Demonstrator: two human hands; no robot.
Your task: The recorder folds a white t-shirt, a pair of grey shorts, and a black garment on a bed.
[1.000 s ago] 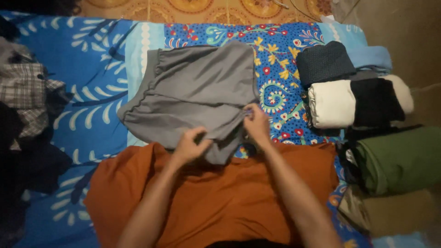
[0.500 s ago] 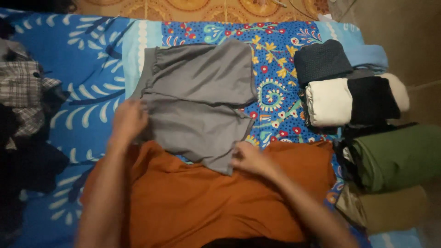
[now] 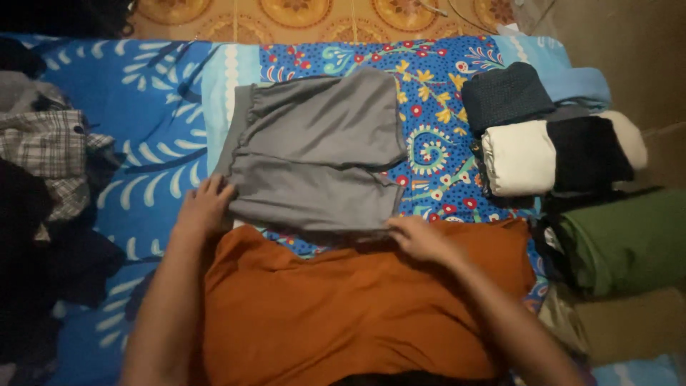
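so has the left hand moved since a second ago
Yes. The left hand has gone left, from the middle of the grey shorts near the orange cloth to their left edge.
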